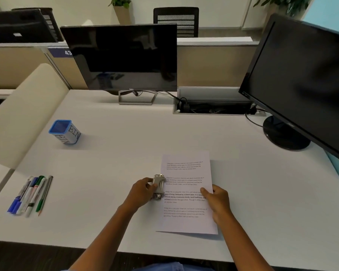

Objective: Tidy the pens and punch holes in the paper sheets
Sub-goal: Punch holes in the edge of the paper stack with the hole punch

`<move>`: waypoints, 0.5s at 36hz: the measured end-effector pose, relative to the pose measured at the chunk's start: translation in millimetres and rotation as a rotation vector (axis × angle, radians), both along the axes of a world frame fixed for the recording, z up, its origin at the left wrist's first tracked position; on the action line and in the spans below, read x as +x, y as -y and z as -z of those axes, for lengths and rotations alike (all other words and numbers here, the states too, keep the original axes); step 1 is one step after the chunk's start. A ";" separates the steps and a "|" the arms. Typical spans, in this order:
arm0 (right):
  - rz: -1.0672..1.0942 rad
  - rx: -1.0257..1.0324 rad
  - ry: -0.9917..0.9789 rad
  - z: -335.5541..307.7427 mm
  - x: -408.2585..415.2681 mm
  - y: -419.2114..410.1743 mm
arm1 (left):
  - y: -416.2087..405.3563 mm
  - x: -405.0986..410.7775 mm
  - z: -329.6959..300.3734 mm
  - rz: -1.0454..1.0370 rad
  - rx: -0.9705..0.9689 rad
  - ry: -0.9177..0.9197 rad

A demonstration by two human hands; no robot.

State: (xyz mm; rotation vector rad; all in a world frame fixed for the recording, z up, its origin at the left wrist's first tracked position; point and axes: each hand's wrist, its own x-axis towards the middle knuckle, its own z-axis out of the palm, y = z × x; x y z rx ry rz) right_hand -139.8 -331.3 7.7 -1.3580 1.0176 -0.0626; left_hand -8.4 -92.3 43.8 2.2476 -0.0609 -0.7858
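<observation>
White tabletop (110, 173) — printed paper sheets (186, 222) lie near its front edge. Right hand (217, 200) pinches their right edge. Left hand (143, 192) grips the metal hole punch (158, 185) at their left edge. Pens (30, 194) grouped far left.

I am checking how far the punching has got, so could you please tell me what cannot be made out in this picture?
- Head view: whether the paper sheets are already punched; the hole punch covers their left edge.
- How many sheets: the top one hides the rest.
- Punch's near end: hidden by the left hand.
- Printed text: too small to read.
- Exact number of pens: they overlap.
- Inside of the blue holder: too dark.
</observation>
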 end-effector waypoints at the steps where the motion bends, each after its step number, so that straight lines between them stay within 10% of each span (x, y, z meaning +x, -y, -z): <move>1: -0.002 -0.001 -0.001 0.1 0.4 -0.1 | 0.0 0.2 0.0 -0.001 -0.002 0.000; 18: -0.024 0.009 -0.006 0.0 2.3 -0.3 | -3.4 3.5 8.4 0.006 0.006 0.022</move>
